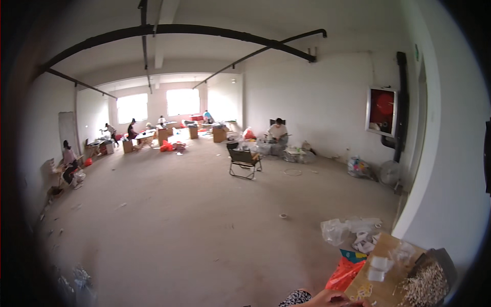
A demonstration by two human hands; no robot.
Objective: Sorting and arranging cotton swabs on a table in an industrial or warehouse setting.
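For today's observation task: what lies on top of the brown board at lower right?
On the board: clear bags and a pile of pale sticks. What's under the pile is hidden.

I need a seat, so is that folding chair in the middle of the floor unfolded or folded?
Unfolded: the chair stands on its legs, seat out, nobody on it.

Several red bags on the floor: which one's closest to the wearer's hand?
The red-orange plastic bag lying against the cardboard board, just above the hand at the lower edge. The other red bags lie far across the room.

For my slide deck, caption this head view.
A hand rests by a cardboard board in a bare workroom.
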